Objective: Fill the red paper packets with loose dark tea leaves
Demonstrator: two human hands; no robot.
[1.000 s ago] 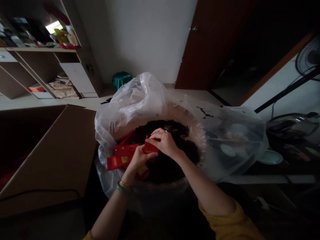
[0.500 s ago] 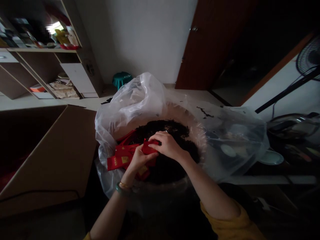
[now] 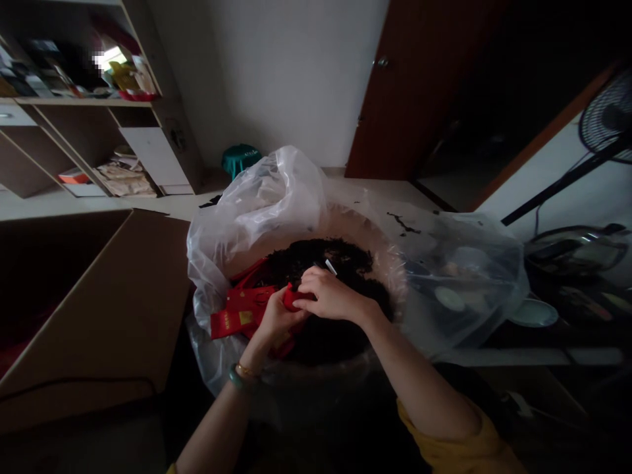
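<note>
Over the plastic-lined round tub, my left hand [image 3: 277, 316] grips a small red packet [image 3: 292, 297] between thumb and fingers. My right hand [image 3: 326, 291] is closed at the packet's upper right side, its fingertips partly hidden. A small white strip [image 3: 330, 266] pokes out behind the right knuckles; what it belongs to is hidden. More red packets [image 3: 241, 317] with gold print lie in the tub to the left. Dark, crumbly loose material [image 3: 340, 336] fills the tub's bottom, beneath and beyond both hands.
Clear plastic sheeting [image 3: 291, 187] drapes over the tub's rim. A large cardboard box [image 3: 133, 303] stands close on the left. To the right are a pale dish [image 3: 533, 312], a glass-lidded pan [image 3: 575, 250] and a fan [image 3: 609, 115]. Shelves [image 3: 89, 102] and a brown door [image 3: 409, 85] are behind.
The packet has tilted and shows less of its face between my hands. My right hand has turned slightly, and more of the white strip behind it shows.
</note>
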